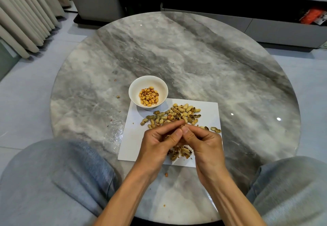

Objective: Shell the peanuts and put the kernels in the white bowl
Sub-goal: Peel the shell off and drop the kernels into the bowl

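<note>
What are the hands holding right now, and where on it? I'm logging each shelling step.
Both the left hand and right hand pinch a peanut between thumbs and fingers; which part cannot be told.

Bare forearms, no sleeves; light grey-blue trousers (58,178) over both knees.

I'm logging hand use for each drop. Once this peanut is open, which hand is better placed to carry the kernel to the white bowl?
Probably the left hand: the white bowl sits up and left of both hands, on its side. The right hand would have to cross over.
</note>
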`<state>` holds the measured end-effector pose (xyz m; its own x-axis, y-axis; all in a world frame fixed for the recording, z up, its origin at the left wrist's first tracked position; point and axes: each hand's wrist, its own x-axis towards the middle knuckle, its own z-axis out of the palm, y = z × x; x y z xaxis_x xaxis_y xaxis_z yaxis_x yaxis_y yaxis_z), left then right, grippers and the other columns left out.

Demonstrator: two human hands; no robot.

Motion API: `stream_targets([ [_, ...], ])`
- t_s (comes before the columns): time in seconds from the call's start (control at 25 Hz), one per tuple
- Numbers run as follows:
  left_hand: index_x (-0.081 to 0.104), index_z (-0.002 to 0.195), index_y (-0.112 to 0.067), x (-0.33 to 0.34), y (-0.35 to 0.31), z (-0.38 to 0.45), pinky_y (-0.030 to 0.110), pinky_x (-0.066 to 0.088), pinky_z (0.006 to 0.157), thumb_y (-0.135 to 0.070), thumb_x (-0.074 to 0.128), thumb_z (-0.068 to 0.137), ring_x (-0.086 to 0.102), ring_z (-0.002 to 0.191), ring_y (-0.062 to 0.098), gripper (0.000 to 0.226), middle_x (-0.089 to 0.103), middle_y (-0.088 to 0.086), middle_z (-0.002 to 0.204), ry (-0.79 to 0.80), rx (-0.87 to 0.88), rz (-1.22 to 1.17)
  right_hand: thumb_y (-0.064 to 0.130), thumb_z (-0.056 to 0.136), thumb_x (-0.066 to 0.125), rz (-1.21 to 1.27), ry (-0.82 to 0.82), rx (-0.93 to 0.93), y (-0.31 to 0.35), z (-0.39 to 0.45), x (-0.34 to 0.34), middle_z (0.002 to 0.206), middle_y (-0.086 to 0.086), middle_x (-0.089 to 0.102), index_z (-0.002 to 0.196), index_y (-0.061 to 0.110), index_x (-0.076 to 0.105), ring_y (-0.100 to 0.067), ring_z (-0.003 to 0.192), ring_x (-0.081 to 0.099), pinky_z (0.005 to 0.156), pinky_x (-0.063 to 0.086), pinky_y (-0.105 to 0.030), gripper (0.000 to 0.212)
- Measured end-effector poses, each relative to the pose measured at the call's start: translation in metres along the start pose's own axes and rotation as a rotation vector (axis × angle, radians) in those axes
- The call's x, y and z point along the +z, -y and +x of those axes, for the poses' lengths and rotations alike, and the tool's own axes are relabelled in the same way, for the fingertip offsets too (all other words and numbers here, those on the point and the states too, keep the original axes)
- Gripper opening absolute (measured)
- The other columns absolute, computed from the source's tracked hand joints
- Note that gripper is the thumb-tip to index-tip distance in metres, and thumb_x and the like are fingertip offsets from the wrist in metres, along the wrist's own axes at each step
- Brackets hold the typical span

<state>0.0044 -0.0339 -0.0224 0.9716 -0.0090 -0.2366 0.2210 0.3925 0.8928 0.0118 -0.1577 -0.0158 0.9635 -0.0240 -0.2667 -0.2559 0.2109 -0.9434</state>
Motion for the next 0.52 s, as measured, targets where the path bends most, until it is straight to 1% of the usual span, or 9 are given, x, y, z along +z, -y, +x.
stream_targets([
  [0.08, 0.072, 0.116, -0.014, -0.001, 0.0, 0.001, 0.02, 0.055, 0.082, -0.009, 0.068, 0.085, 0.07, 0.108, 0.013, 0.032, 0.075, 0.001, 0.113, 0.022, 0.011, 0.05, 0.007, 0.086, 0.069, 0.039, -0.047, 0.037, 0.0, 0.002, 0.001, 0.093, -0.016, 0.077, 0.097, 0.007, 0.079, -0.035, 0.092, 0.073, 0.085, 0.06, -0.04, 0.015],
  [0.16, 0.072, 0.117, -0.019, -0.004, 0.003, 0.002, 0.023, 0.056, 0.086, 0.002, 0.068, 0.088, 0.069, 0.109, 0.011, 0.036, 0.073, -0.002, 0.116, 0.024, 0.076, 0.221, 0.008, 0.088, 0.068, 0.027, -0.043, 0.066, 0.0, 0.004, 0.0, 0.095, -0.014, 0.077, 0.101, 0.005, 0.078, -0.031, 0.094, 0.074, 0.082, 0.06, -0.036, 0.016],
  [0.24, 0.074, 0.112, -0.027, -0.008, 0.004, 0.004, 0.024, 0.057, 0.084, 0.003, 0.072, 0.086, 0.07, 0.101, 0.011, 0.039, 0.069, -0.005, 0.113, -0.013, 0.164, 0.399, 0.009, 0.091, 0.067, -0.095, 0.006, 0.044, 0.001, 0.006, -0.003, 0.096, -0.008, 0.078, 0.1, 0.012, 0.079, -0.026, 0.092, 0.074, 0.077, 0.06, -0.032, 0.016],
  [0.32, 0.074, 0.106, -0.033, -0.012, 0.003, 0.006, 0.02, 0.056, 0.08, 0.001, 0.075, 0.083, 0.071, 0.094, 0.009, 0.041, 0.07, -0.009, 0.105, -0.048, 0.244, 0.491, 0.009, 0.093, 0.066, -0.176, 0.074, 0.036, 0.005, 0.006, -0.005, 0.096, -0.004, 0.077, 0.098, 0.018, 0.08, -0.018, 0.087, 0.073, 0.07, 0.057, -0.025, 0.018],
  [0.4, 0.073, 0.106, -0.035, -0.015, 0.002, 0.007, 0.018, 0.056, 0.08, 0.0, 0.076, 0.083, 0.071, 0.094, 0.005, 0.042, 0.072, -0.014, 0.103, -0.045, 0.306, 0.558, 0.008, 0.093, 0.065, -0.209, 0.133, 0.041, 0.011, 0.007, -0.009, 0.094, -0.001, 0.078, 0.097, 0.02, 0.079, -0.012, 0.079, 0.072, 0.065, 0.055, -0.02, 0.019],
  [0.44, 0.073, 0.108, -0.034, -0.015, 0.002, 0.007, 0.019, 0.056, 0.081, -0.001, 0.076, 0.083, 0.07, 0.096, 0.004, 0.042, 0.072, -0.015, 0.103, -0.032, 0.331, 0.585, 0.007, 0.092, 0.065, -0.232, 0.14, 0.037, 0.014, 0.008, -0.011, 0.092, 0.0, 0.078, 0.096, 0.019, 0.079, -0.013, 0.078, 0.072, 0.063, 0.054, -0.018, 0.019],
  [0.48, 0.073, 0.11, -0.031, -0.015, 0.003, 0.007, 0.021, 0.057, 0.082, -0.002, 0.076, 0.084, 0.07, 0.098, 0.004, 0.04, 0.072, -0.015, 0.103, -0.02, 0.345, 0.603, 0.006, 0.091, 0.067, -0.251, 0.133, 0.038, 0.017, 0.008, -0.013, 0.089, -0.002, 0.079, 0.094, 0.019, 0.079, -0.018, 0.079, 0.074, 0.063, 0.056, -0.019, 0.018],
  [0.52, 0.073, 0.112, -0.028, -0.014, 0.003, 0.006, 0.022, 0.057, 0.083, -0.003, 0.076, 0.083, 0.07, 0.098, 0.004, 0.038, 0.072, -0.014, 0.104, -0.013, 0.348, 0.612, 0.006, 0.089, 0.069, -0.258, 0.123, 0.041, 0.019, 0.009, -0.015, 0.086, -0.003, 0.079, 0.093, 0.018, 0.079, -0.024, 0.081, 0.074, 0.066, 0.058, -0.022, 0.016],
])
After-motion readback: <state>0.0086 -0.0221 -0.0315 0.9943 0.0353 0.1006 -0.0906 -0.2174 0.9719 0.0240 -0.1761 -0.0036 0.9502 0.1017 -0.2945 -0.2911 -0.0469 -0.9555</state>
